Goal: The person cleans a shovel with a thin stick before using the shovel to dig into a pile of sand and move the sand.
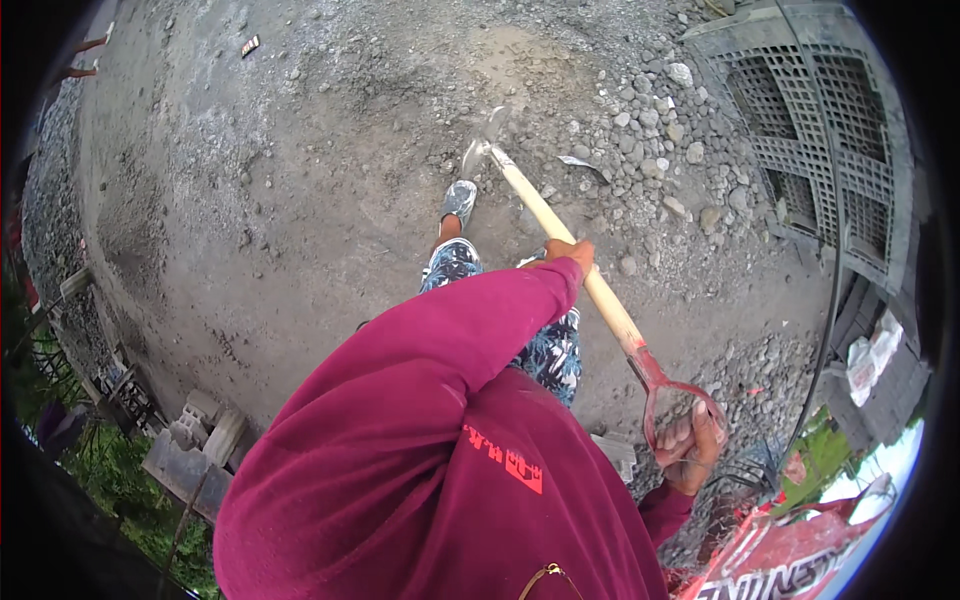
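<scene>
I hold a shovel with a pale wooden shaft (pixel 560 235) and a red D-shaped grip (pixel 672 400). My left hand (pixel 572 252) wraps around the middle of the shaft, its arm in a magenta sleeve. My right hand (pixel 690 440) grips the red D-grip at the shaft's near end. The metal blade (pixel 482 140) rests on grey sandy ground ahead of my foot in a grey shoe (pixel 458 200). My patterned blue shorts (pixel 545 345) show below the sleeve.
Loose gravel and stones (pixel 660 130) lie to the right of the blade. A grey lattice crate (pixel 820 120) stands at the upper right. Concrete blocks (pixel 205 430) sit at the lower left beside grass. A black hose (pixel 830 300) runs down the right side.
</scene>
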Demonstrator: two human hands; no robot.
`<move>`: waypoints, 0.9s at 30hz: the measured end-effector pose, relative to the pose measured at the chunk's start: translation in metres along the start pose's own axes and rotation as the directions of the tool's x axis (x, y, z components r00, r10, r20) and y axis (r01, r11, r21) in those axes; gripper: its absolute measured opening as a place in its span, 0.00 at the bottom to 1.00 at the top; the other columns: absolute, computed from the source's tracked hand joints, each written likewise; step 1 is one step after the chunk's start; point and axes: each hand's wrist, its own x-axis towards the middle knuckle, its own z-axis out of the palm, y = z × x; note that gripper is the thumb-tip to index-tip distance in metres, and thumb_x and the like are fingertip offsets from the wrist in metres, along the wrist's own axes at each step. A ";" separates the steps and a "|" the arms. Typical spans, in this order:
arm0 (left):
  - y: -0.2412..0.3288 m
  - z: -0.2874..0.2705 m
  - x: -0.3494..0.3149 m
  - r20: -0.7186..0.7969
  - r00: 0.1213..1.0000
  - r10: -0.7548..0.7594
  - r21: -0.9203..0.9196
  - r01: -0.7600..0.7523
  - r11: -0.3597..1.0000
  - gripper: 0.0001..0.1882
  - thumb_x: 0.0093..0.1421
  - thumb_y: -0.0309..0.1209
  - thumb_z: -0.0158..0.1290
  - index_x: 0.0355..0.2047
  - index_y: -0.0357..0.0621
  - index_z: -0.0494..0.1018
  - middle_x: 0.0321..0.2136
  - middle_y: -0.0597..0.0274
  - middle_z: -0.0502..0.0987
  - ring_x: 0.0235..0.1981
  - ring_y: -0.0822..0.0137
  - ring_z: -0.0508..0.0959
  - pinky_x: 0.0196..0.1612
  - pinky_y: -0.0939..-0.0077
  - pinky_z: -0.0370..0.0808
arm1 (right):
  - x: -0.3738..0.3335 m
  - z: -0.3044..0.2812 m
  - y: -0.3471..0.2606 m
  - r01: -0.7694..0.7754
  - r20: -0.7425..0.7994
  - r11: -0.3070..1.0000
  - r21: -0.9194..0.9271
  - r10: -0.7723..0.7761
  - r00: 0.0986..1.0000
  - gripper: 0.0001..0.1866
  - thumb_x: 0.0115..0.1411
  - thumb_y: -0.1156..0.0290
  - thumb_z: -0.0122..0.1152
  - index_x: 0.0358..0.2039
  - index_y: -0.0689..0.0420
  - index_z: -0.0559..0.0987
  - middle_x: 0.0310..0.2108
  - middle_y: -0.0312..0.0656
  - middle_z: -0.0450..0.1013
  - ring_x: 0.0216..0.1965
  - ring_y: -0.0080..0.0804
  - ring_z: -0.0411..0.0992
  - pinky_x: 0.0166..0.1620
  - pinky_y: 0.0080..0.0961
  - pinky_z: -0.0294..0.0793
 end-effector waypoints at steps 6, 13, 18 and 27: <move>-0.019 -0.035 0.037 -0.145 0.989 -0.025 -0.238 -0.010 0.971 0.18 0.49 0.32 0.53 0.30 0.22 0.70 0.22 0.43 0.76 0.21 0.51 0.79 0.24 0.58 0.75 | 0.052 0.025 0.027 0.002 0.122 0.981 -0.196 0.022 0.992 0.13 0.57 0.65 0.64 0.27 0.58 0.70 0.10 0.35 0.66 0.08 0.21 0.63 0.12 0.18 0.60; -0.049 0.099 -0.003 0.087 0.994 0.066 -0.059 -0.061 0.996 0.22 0.50 0.34 0.56 0.33 0.21 0.68 0.26 0.40 0.77 0.21 0.50 0.80 0.24 0.61 0.79 | 0.036 -0.057 -0.014 0.129 0.101 0.982 -0.136 -0.116 0.988 0.10 0.59 0.71 0.60 0.26 0.59 0.69 0.09 0.36 0.64 0.08 0.22 0.62 0.12 0.19 0.61; -0.055 0.103 0.024 -0.107 0.987 0.118 0.120 -0.105 0.987 0.30 0.47 0.36 0.58 0.43 0.24 0.64 0.40 0.33 0.75 0.38 0.44 0.80 0.42 0.63 0.78 | 0.068 -0.113 0.036 -0.013 0.063 0.993 0.118 0.006 0.998 0.10 0.59 0.69 0.60 0.27 0.57 0.68 0.11 0.35 0.63 0.09 0.24 0.62 0.13 0.23 0.64; -0.065 0.162 0.039 -0.057 0.991 0.119 0.113 -0.112 0.987 0.22 0.46 0.30 0.54 0.38 0.20 0.69 0.32 0.35 0.77 0.29 0.47 0.81 0.33 0.59 0.80 | 0.071 -0.103 -0.002 -0.093 -0.063 0.995 0.043 0.096 0.993 0.15 0.62 0.61 0.57 0.22 0.52 0.67 0.12 0.33 0.62 0.10 0.25 0.61 0.16 0.24 0.65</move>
